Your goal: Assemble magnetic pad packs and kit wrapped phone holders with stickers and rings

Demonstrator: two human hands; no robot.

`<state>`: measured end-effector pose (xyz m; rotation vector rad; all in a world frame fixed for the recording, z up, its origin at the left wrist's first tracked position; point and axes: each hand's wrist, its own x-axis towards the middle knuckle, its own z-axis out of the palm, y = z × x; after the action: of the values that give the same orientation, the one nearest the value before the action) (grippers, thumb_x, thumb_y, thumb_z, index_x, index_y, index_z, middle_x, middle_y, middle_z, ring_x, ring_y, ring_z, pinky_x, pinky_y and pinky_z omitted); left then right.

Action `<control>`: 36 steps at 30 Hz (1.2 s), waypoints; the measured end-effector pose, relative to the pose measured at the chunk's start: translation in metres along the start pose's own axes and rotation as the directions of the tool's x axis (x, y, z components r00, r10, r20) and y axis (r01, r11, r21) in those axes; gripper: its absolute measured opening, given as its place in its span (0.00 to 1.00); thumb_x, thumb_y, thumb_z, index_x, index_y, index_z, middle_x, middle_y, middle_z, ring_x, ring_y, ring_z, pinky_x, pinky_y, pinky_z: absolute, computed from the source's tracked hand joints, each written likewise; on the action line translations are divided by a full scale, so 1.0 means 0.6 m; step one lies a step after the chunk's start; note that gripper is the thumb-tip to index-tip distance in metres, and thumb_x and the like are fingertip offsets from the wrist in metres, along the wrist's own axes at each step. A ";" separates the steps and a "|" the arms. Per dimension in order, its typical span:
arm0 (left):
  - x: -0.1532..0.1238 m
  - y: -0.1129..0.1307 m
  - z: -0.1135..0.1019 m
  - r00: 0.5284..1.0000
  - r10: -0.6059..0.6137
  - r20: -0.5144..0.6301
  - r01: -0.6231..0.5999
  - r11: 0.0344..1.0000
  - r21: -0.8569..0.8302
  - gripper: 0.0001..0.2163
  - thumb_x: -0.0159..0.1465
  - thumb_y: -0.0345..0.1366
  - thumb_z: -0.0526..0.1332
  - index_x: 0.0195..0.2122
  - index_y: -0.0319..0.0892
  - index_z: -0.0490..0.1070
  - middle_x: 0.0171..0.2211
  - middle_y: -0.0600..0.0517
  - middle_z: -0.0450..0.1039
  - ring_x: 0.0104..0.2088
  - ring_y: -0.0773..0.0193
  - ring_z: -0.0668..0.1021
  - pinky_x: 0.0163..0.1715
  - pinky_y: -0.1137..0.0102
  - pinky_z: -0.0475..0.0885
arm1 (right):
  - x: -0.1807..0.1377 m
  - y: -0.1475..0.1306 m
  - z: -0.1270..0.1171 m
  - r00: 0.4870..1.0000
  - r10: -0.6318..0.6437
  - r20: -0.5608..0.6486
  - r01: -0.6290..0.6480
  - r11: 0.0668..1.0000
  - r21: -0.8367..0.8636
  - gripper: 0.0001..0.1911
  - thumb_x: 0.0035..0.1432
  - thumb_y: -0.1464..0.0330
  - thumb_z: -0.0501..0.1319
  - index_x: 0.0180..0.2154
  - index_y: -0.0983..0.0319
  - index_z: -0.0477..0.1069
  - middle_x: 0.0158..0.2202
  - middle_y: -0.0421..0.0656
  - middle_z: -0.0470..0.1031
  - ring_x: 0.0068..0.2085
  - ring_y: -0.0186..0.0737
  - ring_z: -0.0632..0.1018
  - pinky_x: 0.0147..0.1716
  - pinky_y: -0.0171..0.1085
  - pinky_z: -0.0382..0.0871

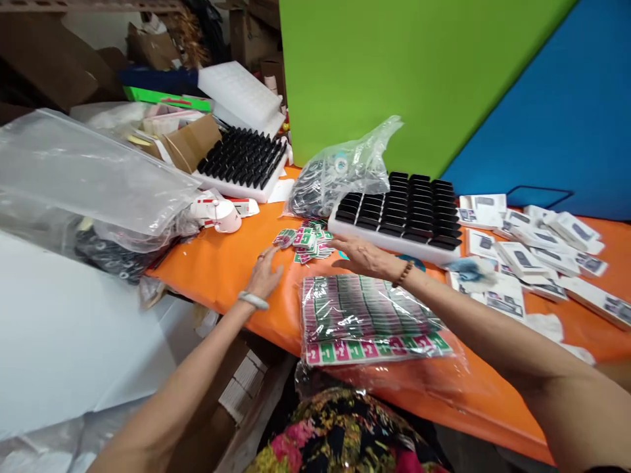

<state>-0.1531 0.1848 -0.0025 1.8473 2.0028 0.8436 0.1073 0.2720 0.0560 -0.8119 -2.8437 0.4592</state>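
Hands laid open beside sticker pile (306, 240).
Just left of the pile, left hand (265, 272) is spread flat; just right, right hand (362, 257) is held open; black tray (400, 210) behind.

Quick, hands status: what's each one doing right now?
Left hand: open, empty, resting on the orange table.
Right hand: open, empty, fingertips beside the loose label pile.

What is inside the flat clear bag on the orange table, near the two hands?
The clear bag holds stacked sheets of green and pink stickers. Only the top sheets show; the lower ones are covered.
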 end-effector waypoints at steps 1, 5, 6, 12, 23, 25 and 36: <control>-0.021 -0.001 -0.009 0.999 0.021 0.037 -0.020 1.000 -0.021 0.21 0.61 0.37 0.57 0.55 0.39 0.65 0.57 0.40 0.67 0.58 0.52 0.69 0.58 0.55 0.64 | -0.035 -0.007 -0.015 0.999 0.017 0.028 -0.020 0.997 0.076 0.18 0.63 0.62 0.57 0.52 0.62 0.66 0.49 0.50 0.71 0.47 0.45 0.73 0.47 0.45 0.66; -0.110 0.011 -0.038 0.956 0.139 0.259 -0.107 0.985 -0.135 0.23 0.61 0.47 0.59 0.55 0.41 0.66 0.59 0.41 0.65 0.58 0.52 0.69 0.57 0.54 0.65 | -0.184 -0.060 -0.044 0.982 0.037 0.187 -0.097 0.942 0.322 0.19 0.61 0.53 0.56 0.44 0.61 0.71 0.42 0.46 0.75 0.42 0.42 0.75 0.43 0.43 0.69; -0.130 0.018 -0.044 0.927 0.188 0.325 -0.143 0.977 -0.157 0.26 0.59 0.49 0.62 0.55 0.43 0.65 0.61 0.41 0.62 0.59 0.51 0.68 0.58 0.54 0.64 | -0.218 -0.075 -0.042 0.977 0.012 0.212 -0.088 0.933 0.350 0.20 0.60 0.52 0.57 0.45 0.60 0.70 0.44 0.46 0.74 0.44 0.43 0.75 0.43 0.43 0.70; -0.222 0.046 -0.050 0.740 0.340 0.580 -0.334 0.935 -0.122 0.51 0.40 0.58 0.70 0.65 0.48 0.53 0.67 0.38 0.46 0.66 0.40 0.52 0.60 0.44 0.54 | -0.367 -0.119 0.008 0.997 0.064 0.041 -0.068 0.993 0.101 0.34 0.55 0.56 0.63 0.60 0.55 0.57 0.64 0.52 0.56 0.64 0.55 0.58 0.58 0.57 0.59; -0.247 0.070 0.001 0.839 0.504 0.204 -0.513 0.859 -0.013 0.15 0.65 0.41 0.58 0.52 0.46 0.71 0.59 0.42 0.65 0.60 0.51 0.66 0.56 0.53 0.66 | -0.414 -0.055 0.073 0.951 0.222 -0.214 -0.196 0.971 0.135 0.10 0.65 0.66 0.52 0.41 0.57 0.72 0.51 0.48 0.72 0.53 0.47 0.72 0.49 0.50 0.68; -0.236 0.088 0.007 0.877 0.467 0.117 -0.460 0.884 -0.078 0.11 0.67 0.39 0.54 0.42 0.45 0.76 0.52 0.44 0.73 0.53 0.56 0.74 0.52 0.58 0.70 | -0.406 -0.053 0.052 0.941 0.266 -0.209 -0.217 0.948 0.232 0.12 0.65 0.64 0.51 0.41 0.58 0.73 0.46 0.49 0.75 0.48 0.46 0.74 0.47 0.47 0.69; -0.178 0.127 0.029 0.983 -0.176 0.057 0.185 0.935 -0.304 0.17 0.58 0.50 0.58 0.27 0.41 0.76 0.24 0.54 0.74 0.29 0.63 0.75 0.33 0.73 0.69 | -0.378 -0.003 -0.006 0.867 0.494 -0.068 -0.382 0.745 0.548 0.16 0.59 0.56 0.56 0.35 0.62 0.72 0.35 0.46 0.76 0.36 0.42 0.75 0.39 0.43 0.70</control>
<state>-0.0672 0.0851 0.0104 1.4712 1.8635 1.0019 0.2985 0.1501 0.0468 -1.3121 -2.1382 1.0751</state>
